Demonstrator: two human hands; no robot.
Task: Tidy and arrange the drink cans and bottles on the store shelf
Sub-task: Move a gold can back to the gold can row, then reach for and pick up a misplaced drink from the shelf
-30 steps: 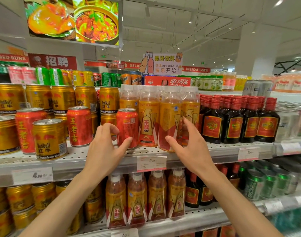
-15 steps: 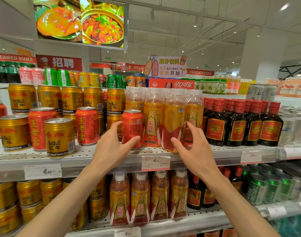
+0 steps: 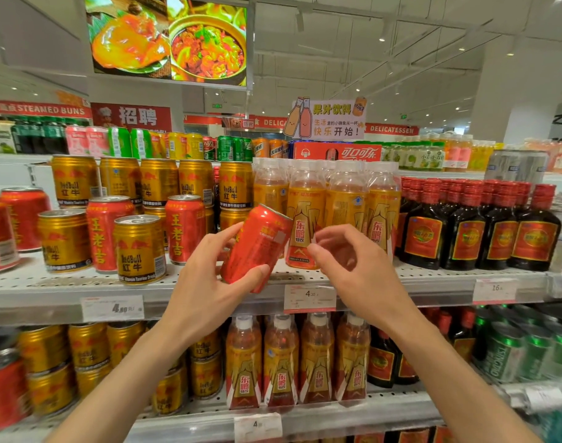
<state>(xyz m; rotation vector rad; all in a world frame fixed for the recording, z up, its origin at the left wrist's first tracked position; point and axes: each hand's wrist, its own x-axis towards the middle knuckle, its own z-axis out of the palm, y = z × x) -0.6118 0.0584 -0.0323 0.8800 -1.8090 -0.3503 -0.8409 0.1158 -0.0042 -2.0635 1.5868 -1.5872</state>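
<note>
Left hand (image 3: 209, 289) is gripping the stray red can (image 3: 257, 247), tilted in front of the orange bottles (image 3: 324, 215), right hand (image 3: 353, 266) hovering loosely curled, empty; likely needs regrouping with red cans (image 3: 184, 231) left of them.

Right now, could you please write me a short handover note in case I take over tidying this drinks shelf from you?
Left hand: holds a red herbal tea can, tilted, lifted off the shelf in front of the yellow Dongpeng bottles.
Right hand: empty, fingers loosely curled, beside the can, not touching it as far as I can tell.
Done: this can is out of the bottle row.
Left: stand it with the other red herbal tea cans to the left, which are mixed among gold Red Bull cans; those probably still need sorting and facing forward.
</note>
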